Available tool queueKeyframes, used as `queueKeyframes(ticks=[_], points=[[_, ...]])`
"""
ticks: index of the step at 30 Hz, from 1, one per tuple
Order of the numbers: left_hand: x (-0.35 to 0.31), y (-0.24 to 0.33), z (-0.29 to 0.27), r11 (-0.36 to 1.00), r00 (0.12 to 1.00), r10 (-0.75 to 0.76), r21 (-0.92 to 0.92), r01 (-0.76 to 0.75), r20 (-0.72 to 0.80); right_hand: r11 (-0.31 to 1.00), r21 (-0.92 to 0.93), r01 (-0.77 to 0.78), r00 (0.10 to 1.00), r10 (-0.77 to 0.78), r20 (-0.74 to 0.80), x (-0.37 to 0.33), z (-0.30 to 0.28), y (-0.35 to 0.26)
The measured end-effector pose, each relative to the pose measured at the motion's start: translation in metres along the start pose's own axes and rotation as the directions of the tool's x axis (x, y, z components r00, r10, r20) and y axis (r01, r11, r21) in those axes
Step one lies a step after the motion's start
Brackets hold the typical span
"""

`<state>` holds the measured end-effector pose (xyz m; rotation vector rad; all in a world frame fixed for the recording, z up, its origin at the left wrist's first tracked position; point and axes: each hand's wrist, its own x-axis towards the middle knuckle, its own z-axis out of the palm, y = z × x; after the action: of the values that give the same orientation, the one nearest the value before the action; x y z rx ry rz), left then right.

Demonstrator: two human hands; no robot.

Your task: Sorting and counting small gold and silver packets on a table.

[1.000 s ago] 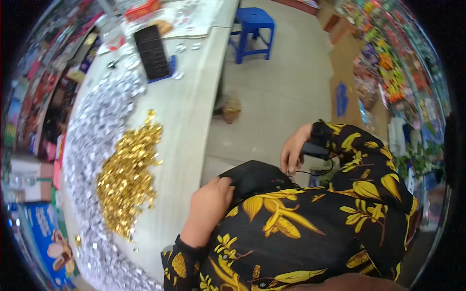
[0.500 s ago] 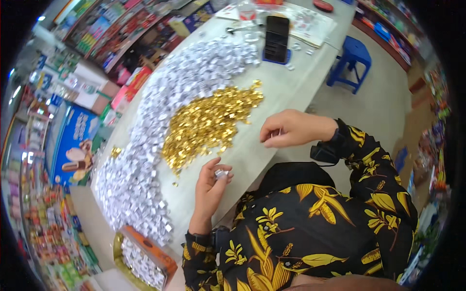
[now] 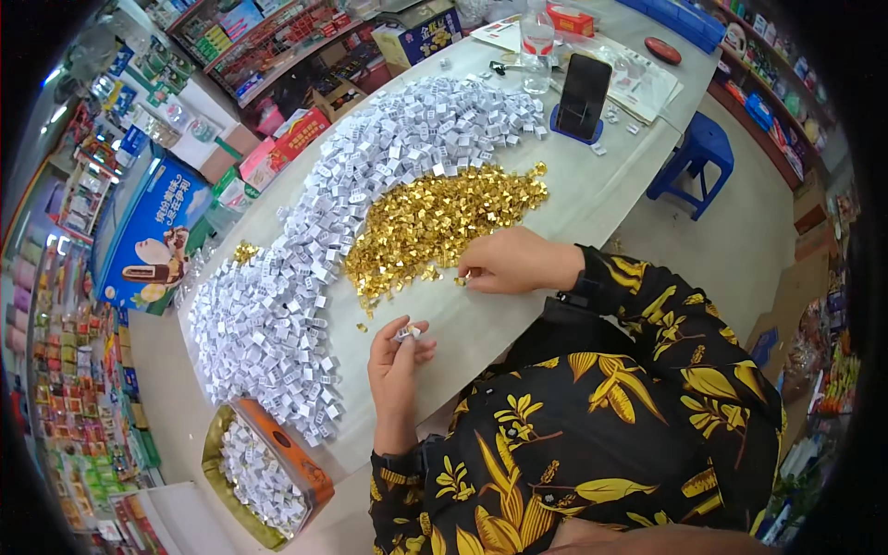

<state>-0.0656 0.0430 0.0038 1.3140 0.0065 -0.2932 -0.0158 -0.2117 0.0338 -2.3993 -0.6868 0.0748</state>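
Note:
My left hand (image 3: 396,368) is held over the near side of the table, its fingers closed on a small white printed piece (image 3: 404,336) with a bit of gold showing on it. At the near right edge of a heap of small shiny gold pieces (image 3: 435,222) is my right hand (image 3: 516,260). Its thumb and fingertips pinch a small gold piece (image 3: 462,280). A long curved heap of small white folded pieces (image 3: 277,319) runs around the far and left sides of the gold heap.
An orange box (image 3: 277,453) of white pieces stands at the table's near left end. Farther off are a phone (image 3: 584,97) on a blue stand, a clear bottle (image 3: 536,51), papers (image 3: 638,79) and a red oval object (image 3: 662,50). Beyond the right edge stands a blue stool (image 3: 696,166).
My right hand has moved left to the edge of the gold heap and now pinches a gold piece. The left hand still holds the white piece. The whole view has shifted slightly.

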Motion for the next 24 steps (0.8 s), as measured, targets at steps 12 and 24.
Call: queueKeyframes(ticks=[12, 24], points=[[0.018, 0.015, 0.007, 0.956, 0.995, 0.031, 0.288, -0.058, 0.097, 0.979, 0.205, -0.019, 1.0, 0.022, -0.01, 0.015, 0.002, -0.02], [0.038, -0.004, 0.025, 0.725, 0.918, 0.383, 0.583, -0.368, 0.103, 0.689, 0.721, 0.069, 0.99, 0.044, -0.136, 0.033, 0.028, -0.025]])
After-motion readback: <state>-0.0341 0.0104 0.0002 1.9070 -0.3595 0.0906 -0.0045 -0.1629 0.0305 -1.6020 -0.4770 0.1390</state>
